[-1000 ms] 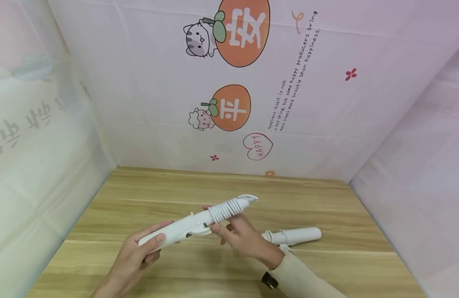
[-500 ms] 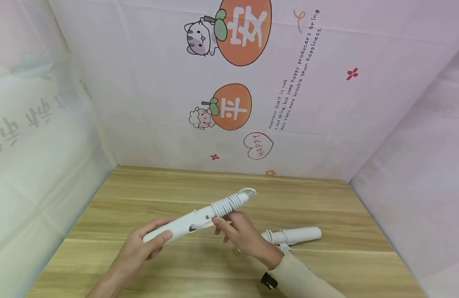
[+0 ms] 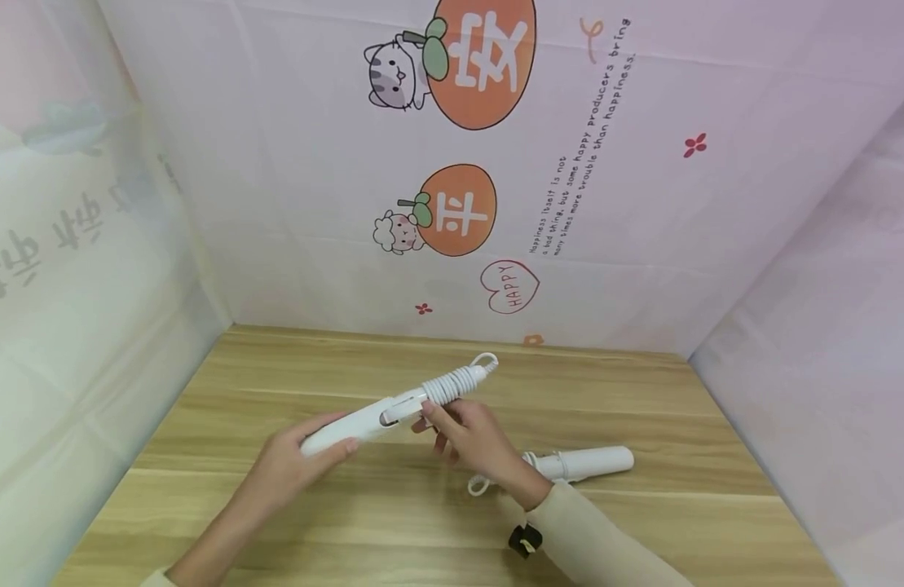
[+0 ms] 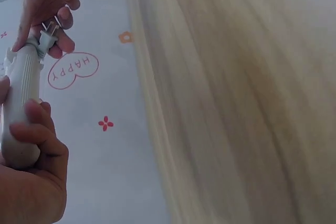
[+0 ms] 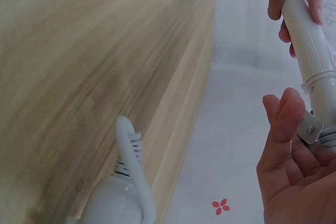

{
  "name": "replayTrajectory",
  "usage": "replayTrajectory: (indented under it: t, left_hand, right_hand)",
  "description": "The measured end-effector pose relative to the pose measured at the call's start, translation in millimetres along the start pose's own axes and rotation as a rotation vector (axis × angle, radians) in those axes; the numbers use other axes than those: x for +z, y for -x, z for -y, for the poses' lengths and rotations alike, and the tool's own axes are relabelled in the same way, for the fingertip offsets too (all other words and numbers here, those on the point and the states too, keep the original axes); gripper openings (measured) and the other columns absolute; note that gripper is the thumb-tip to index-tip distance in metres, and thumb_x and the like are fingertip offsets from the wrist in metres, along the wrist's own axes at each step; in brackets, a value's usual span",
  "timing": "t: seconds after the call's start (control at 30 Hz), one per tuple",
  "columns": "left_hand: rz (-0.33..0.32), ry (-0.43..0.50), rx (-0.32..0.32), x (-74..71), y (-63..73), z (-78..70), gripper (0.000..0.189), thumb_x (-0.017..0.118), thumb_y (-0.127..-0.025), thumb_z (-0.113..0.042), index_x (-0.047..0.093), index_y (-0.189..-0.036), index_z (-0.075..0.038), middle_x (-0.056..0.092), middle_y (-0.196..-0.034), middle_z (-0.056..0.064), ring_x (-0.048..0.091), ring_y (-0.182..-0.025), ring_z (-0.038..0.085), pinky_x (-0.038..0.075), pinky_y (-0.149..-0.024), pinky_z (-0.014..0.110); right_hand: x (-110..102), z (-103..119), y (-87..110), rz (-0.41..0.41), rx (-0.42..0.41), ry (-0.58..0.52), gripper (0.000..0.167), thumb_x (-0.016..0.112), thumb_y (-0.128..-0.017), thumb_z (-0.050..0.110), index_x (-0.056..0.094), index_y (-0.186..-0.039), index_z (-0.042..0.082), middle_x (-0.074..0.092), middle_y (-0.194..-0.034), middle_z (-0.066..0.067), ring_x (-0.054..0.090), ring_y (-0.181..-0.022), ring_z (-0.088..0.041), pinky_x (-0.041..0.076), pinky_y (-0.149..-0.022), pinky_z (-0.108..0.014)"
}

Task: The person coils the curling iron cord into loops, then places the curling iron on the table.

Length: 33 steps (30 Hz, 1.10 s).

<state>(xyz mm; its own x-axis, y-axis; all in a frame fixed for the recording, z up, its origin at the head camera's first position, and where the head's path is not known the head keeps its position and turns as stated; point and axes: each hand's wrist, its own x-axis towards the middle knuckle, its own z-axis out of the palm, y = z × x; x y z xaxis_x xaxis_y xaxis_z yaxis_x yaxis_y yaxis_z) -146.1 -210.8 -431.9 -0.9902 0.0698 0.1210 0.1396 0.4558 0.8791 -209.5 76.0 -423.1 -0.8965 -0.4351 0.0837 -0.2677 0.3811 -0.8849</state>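
A white curling-iron-like appliance (image 3: 349, 427) is held tilted above the table, its cord (image 3: 452, 383) wound in tight coils round one end. My left hand (image 3: 293, 448) grips the thick, plain end from below and behind, thumb along the side. My right hand (image 3: 469, 436) holds it near the coils, thumb against a flat lever-like piece (image 3: 405, 406). A two-pronged plug (image 4: 48, 39) sits by the right fingers in the left wrist view. How firmly those fingers hold the plug is unclear.
A second white appliance (image 3: 587, 463) of the same kind lies on the wooden table (image 3: 334, 530), partly behind my right wrist. Its cord loop (image 3: 478, 486) sticks out to the left. A printed white cloth (image 3: 312, 204) hangs at the back and on both sides.
The held appliance has shifted slightly right and up and turned about its length, bringing the lever-like piece toward the head camera. Both hands have moved with it. The second appliance stays put.
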Motion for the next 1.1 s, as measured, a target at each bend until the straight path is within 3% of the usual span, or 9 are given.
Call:
replayTrajectory:
  t: [0.17,0.27,0.5,0.63,0.77,0.97,1.1]
  left_hand:
    - [-0.003,-0.1,0.064,0.3,-11.6,-2.6,0.05,0.088,-0.093,-0.039,0.074,-0.139,-0.025,0.079,-0.121,0.01,0.063,-0.079,0.016,0.054,-0.059,0.029]
    - [0.007,-0.151,0.091,0.9,-18.2,-4.3,0.05,0.088,-0.093,-0.039,0.074,-0.139,-0.024,0.079,-0.121,0.011,0.063,-0.079,0.016,0.053,-0.059,0.028]
    - [0.028,-0.203,0.099,0.3,-37.1,-12.4,0.052,0.084,-0.097,-0.043,0.073,-0.14,-0.015,0.076,-0.128,0.013,0.065,-0.091,0.02,0.054,-0.067,0.031]
    - [0.031,-0.244,0.096,0.9,-48.8,-13.3,0.048,0.084,-0.097,-0.043,0.076,-0.137,-0.018,0.075,-0.129,0.01,0.065,-0.1,0.023,0.054,-0.071,0.032]
    - [0.057,-0.264,0.075,4.8,-58.4,-9.2,0.045,0.084,-0.097,-0.042,0.078,-0.135,-0.018,0.075,-0.126,0.01,0.065,-0.098,0.022,0.054,-0.069,0.032]
    - [0.095,-0.274,0.026,9.5,-72.7,-2.1,0.044,0.083,-0.098,-0.04,0.079,-0.134,-0.015,0.076,-0.126,0.01,0.066,-0.098,0.021,0.054,-0.071,0.031]
    - [0.146,-0.274,-0.007,10.2,-82.7,0.3,0.043,0.082,-0.099,-0.037,0.079,-0.134,-0.011,0.077,-0.12,0.011,0.065,-0.092,0.02,0.054,-0.07,0.031]
  right_hand:
    - [-4.4,-1.6,-6.6,-0.025,0.041,-0.01,0.05,0.054,-0.115,0.045,0.078,-0.111,0.001,0.084,-0.1,-0.009,0.071,-0.065,-0.027,0.061,-0.056,-0.051]
    - [-7.9,-1.4,-12.1,-0.04,0.067,-0.007,0.053,0.056,-0.114,0.048,0.079,-0.108,0.001,0.084,-0.095,-0.009,0.07,-0.061,-0.027,0.06,-0.056,-0.056]
    - [-20.7,4.9,-28.8,-0.067,0.108,0.021,0.055,0.058,-0.111,0.053,0.077,-0.098,0.004,0.083,-0.087,-0.007,0.063,-0.055,-0.014,0.054,-0.05,-0.032]
    - [-25.9,5.8,-39.5,-0.061,0.12,0.065,0.058,0.058,-0.111,0.054,0.076,-0.095,0.002,0.082,-0.082,-0.007,0.066,-0.055,-0.022,0.054,-0.047,-0.034]
    - [-28.5,2.3,-47.2,-0.036,0.171,0.102,0.059,0.058,-0.111,0.056,0.075,-0.092,0.003,0.081,-0.079,-0.007,0.07,-0.059,-0.031,0.053,-0.046,-0.034]
    - [-29.9,-6.9,-61.1,0.015,0.206,0.116,0.057,0.054,-0.112,0.056,0.074,-0.099,0.004,0.08,-0.081,-0.011,0.069,-0.059,-0.031,0.047,-0.045,-0.03]
    - [-31.1,-13.0,-71.7,0.039,0.204,0.124,0.048,0.054,-0.113,0.055,0.074,-0.107,0.011,0.078,-0.084,-0.012,0.072,-0.065,-0.038,0.047,-0.046,-0.031]
